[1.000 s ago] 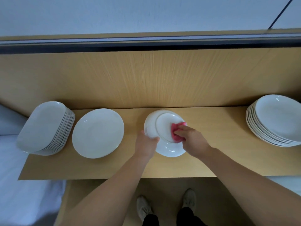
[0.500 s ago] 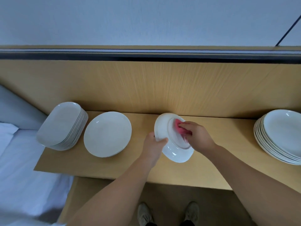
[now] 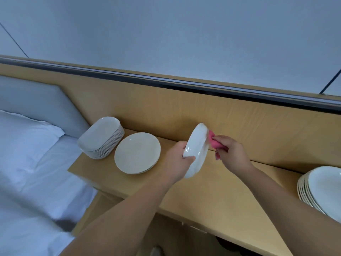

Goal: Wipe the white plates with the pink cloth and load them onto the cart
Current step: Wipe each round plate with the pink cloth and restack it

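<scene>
Left hand [image 3: 177, 159] grips tilted white plate [image 3: 197, 148] by its near rim above tabletop [image 3: 212, 191]; right hand [image 3: 230, 152] pinches pink cloth [image 3: 214, 142] against its far face.

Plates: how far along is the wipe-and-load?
Done: nothing provably; no cart is in view. In hand: left hand grips a tilted plate, right hand holds the pink cloth against it. Left: the right stack, the oblong stack and round plates sit on the shelf, unloaded.

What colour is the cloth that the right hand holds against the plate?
Pink. The cloth shows best in the head view.
</scene>
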The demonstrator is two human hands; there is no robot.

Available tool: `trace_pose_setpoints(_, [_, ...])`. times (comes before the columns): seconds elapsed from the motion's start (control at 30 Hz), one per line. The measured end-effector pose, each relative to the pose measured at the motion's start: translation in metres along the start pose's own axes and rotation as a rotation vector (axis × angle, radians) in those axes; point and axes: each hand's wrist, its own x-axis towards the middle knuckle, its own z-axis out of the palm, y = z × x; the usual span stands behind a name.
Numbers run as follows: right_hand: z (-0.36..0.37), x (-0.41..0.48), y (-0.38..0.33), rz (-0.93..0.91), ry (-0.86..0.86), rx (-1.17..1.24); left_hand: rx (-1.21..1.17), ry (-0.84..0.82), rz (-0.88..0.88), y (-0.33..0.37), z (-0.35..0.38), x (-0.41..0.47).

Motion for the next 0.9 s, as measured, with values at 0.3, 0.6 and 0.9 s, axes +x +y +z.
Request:
trace_pose_setpoints(0.3, [0.029, 0.013, -0.025, -0.033, -0.073, 0.088, 0.555, 0.147, 0.095, -0.032, -0.048, -0.014])
trace_pose_setpoints(0.6, [0.073, 0.014, -0.038, -0.005, -0.105, 0.051, 0.764, 0.027, 0.023, -0.085, -0.090, -0.007])
trace_pose_setpoints(0.9, [0.098, 0.019, -0.039, 0.054, -0.064, 0.012, 0.842, -0.105, 0.050, -0.126, -0.108, 0.014])
